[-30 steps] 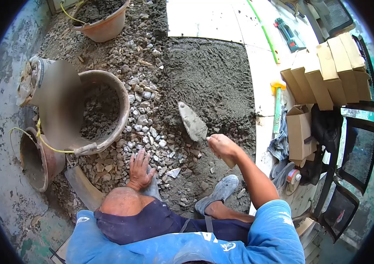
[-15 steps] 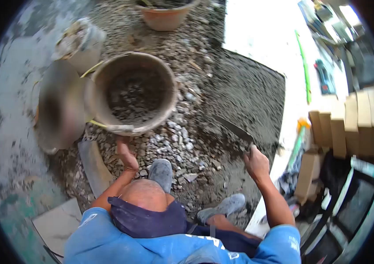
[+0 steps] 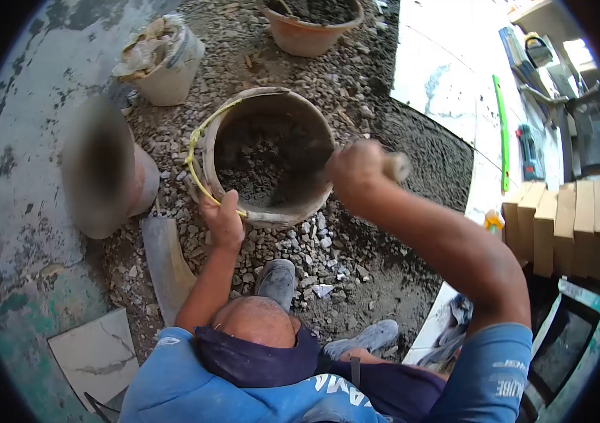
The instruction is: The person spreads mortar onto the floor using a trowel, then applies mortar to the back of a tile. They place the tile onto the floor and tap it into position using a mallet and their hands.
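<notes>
A tall bucket (image 3: 272,220), its rim crusted with dried mortar, stands tilted on the rubble and holds wet grey mortar (image 3: 258,166). A yellow rope handle (image 3: 192,156) runs along its left side. My left hand (image 3: 222,220) is closed at the near rim, where the rope meets it. At the right rim, my right hand (image 3: 358,169) grips a trowel (image 3: 397,167). Only the trowel's wooden handle end shows plainly; its blade is blurred and dark inside the bucket.
Wet mortar (image 3: 427,155) is spread beside white floor tiles (image 3: 437,77). An orange basin (image 3: 307,35) and a waste-filled bucket (image 3: 169,74) stand beyond. On the right are a green level (image 3: 501,130), a power tool (image 3: 530,151) and upright boxes (image 3: 561,225). A loose tile (image 3: 95,352) lies at left.
My right hand has swung the trowel from the spread mortar on the floor up and left into the bucket. My left hand has risen to the bucket's rim. The view has shifted.
</notes>
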Motion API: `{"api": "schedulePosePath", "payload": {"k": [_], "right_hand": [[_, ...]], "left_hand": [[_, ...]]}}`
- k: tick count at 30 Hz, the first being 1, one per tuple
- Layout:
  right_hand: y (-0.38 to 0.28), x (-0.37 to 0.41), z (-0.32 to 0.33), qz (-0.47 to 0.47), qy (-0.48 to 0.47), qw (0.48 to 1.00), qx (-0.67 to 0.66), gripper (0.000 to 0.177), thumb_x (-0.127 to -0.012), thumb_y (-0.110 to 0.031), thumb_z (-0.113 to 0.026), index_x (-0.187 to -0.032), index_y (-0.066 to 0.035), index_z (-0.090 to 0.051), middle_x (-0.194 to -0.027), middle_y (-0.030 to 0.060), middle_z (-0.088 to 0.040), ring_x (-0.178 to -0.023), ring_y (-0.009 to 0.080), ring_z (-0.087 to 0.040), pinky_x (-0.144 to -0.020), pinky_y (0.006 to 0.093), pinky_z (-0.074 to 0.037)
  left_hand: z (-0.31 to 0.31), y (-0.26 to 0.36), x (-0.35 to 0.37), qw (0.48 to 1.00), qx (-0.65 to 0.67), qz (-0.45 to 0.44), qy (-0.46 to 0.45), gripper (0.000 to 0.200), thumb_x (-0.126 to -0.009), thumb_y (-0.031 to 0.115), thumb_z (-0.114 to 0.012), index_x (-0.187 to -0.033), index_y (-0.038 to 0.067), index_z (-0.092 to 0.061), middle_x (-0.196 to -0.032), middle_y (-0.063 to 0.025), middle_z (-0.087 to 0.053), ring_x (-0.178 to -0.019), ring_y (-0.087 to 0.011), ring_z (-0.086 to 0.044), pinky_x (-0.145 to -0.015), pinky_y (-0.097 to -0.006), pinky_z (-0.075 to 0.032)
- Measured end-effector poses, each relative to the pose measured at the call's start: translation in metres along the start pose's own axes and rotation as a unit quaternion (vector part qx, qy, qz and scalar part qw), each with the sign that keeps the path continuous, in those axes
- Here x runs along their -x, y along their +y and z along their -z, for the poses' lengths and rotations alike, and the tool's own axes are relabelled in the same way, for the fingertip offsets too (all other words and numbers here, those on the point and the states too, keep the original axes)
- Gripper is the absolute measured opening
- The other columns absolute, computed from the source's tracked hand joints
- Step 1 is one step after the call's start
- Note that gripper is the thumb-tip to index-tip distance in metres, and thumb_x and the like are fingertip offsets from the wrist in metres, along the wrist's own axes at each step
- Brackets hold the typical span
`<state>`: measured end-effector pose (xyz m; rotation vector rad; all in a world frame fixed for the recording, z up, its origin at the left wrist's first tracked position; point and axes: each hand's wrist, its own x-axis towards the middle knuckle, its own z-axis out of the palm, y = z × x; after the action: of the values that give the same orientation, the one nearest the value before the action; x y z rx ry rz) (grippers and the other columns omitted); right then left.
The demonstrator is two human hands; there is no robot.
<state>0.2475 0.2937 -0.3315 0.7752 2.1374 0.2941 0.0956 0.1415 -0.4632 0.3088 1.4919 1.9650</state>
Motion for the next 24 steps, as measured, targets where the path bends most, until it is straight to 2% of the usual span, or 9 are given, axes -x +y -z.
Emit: {"api": "schedulePosePath", "payload": {"k": [3, 6, 9, 12, 14, 16, 18, 22, 24], "right_hand": [[-0.044, 0.008, -0.034, 0.096, -0.053, 0.977, -0.182, 0.016, -0.082, -0.021, -0.066, -0.094, -0.013, -0.074, -0.097, 0.0050, -0.071, -0.090, 0.0216, -0.069, -0.069, 0.0391, -0.056], [-0.042, 0.024, -0.047, 0.130, 0.049, 0.925, -0.354, 0.018, -0.082, -0.016, -0.057, -0.078, -0.006, -0.071, -0.078, 0.0129, -0.071, -0.073, 0.0248, -0.071, -0.060, 0.0385, -0.056], [-0.033, 0.020, -0.062, 0.139, -0.011, 0.900, -0.413, 0.022, -0.082, -0.019, -0.057, -0.090, -0.005, -0.072, -0.089, 0.0159, -0.071, -0.086, 0.0291, -0.070, -0.071, 0.0381, -0.056], [-0.035, 0.007, -0.104, 0.124, -0.019, 0.819, -0.560, 0.025, -0.082, -0.022, -0.056, -0.088, 0.000, -0.069, -0.087, 0.0199, -0.069, -0.083, 0.0331, -0.068, -0.071, 0.0401, -0.054], [-0.035, -0.001, -0.131, 0.201, 0.020, 0.708, -0.677, 0.031, -0.083, -0.028, -0.058, -0.087, 0.002, -0.065, -0.085, 0.0211, -0.067, -0.075, 0.0329, -0.065, -0.068, 0.0419, -0.050], [-0.020, 0.019, -0.139, 0.211, 0.042, 0.657, -0.722, 0.035, -0.084, -0.032, -0.059, -0.088, 0.002, -0.062, -0.077, 0.0196, -0.064, -0.066, 0.0287, -0.061, -0.064, 0.0429, -0.047], [-0.006, 0.040, -0.156, 0.189, 0.008, 0.617, -0.764, 0.032, -0.089, -0.031, -0.060, -0.084, 0.000, -0.055, -0.064, 0.0081, -0.056, -0.059, 0.0184, -0.056, -0.056, 0.0373, -0.044], [0.042, 0.105, -0.188, 0.057, -0.006, 0.731, -0.680, 0.034, -0.088, -0.035, -0.061, -0.078, -0.005, -0.051, -0.059, 0.0049, -0.050, -0.057, 0.0211, -0.056, -0.055, 0.0380, -0.043], [0.038, 0.125, -0.239, -0.017, 0.134, 0.815, -0.563, 0.028, -0.088, -0.032, -0.060, -0.083, -0.005, -0.053, -0.065, 0.0089, -0.054, -0.063, 0.0280, -0.059, -0.058, 0.0406, -0.046]], "left_hand": [[-0.012, -0.010, 0.014, 0.991, -0.107, -0.084, 0.011, 0.038, -0.084, 0.008, -0.062, -0.118, -0.006, -0.054, -0.100, -0.0032, -0.057, -0.088, -0.0100, -0.050, -0.082, -0.0263, -0.042], [-0.005, -0.017, 0.021, 0.984, -0.156, -0.077, -0.040, 0.040, -0.087, 0.012, -0.064, -0.120, -0.007, -0.051, -0.105, -0.0060, -0.057, -0.092, -0.0126, -0.051, -0.085, -0.0284, -0.042], [0.006, -0.022, 0.023, 0.988, -0.152, -0.030, -0.026, 0.043, -0.088, 0.009, -0.062, -0.126, -0.005, -0.048, -0.113, -0.0066, -0.055, -0.099, -0.0120, -0.051, -0.089, -0.0276, -0.042], [-0.006, 0.002, 0.017, 0.987, -0.144, -0.018, -0.063, 0.037, -0.092, 0.010, -0.058, -0.126, -0.002, -0.049, -0.109, -0.0056, -0.059, -0.098, -0.0119, -0.055, -0.086, -0.0278, -0.045], [0.031, -0.014, -0.011, 0.990, -0.068, 0.042, -0.115, 0.035, -0.093, 0.008, -0.053, -0.128, 0.006, -0.050, -0.114, -0.0096, -0.058, -0.102, -0.0182, -0.059, -0.085, -0.0356, -0.051], [-0.008, 0.017, -0.003, 0.997, 0.011, 0.035, -0.065, 0.036, -0.092, 0.011, -0.057, -0.126, 0.004, -0.049, -0.107, -0.0073, -0.059, -0.093, -0.0165, -0.059, -0.079, -0.0317, -0.050], [0.025, 0.010, -0.024, 0.996, -0.001, 0.033, -0.085, 0.038, -0.092, 0.011, -0.056, -0.129, 0.005, -0.047, -0.112, -0.0092, -0.058, -0.097, -0.0194, -0.059, -0.083, -0.0346, -0.050], [0.040, 0.017, -0.034, 0.995, -0.012, 0.043, -0.094, 0.043, -0.093, 0.013, -0.055, -0.134, 0.006, -0.043, -0.119, -0.0100, -0.056, -0.104, -0.0220, -0.057, -0.087, -0.0372, -0.049], [0.051, 0.013, -0.043, 0.995, -0.024, 0.043, -0.085, 0.044, -0.093, 0.015, -0.056, -0.134, 0.005, -0.043, -0.121, -0.0097, -0.055, -0.107, -0.0219, -0.056, -0.090, -0.0371, -0.048]]}}
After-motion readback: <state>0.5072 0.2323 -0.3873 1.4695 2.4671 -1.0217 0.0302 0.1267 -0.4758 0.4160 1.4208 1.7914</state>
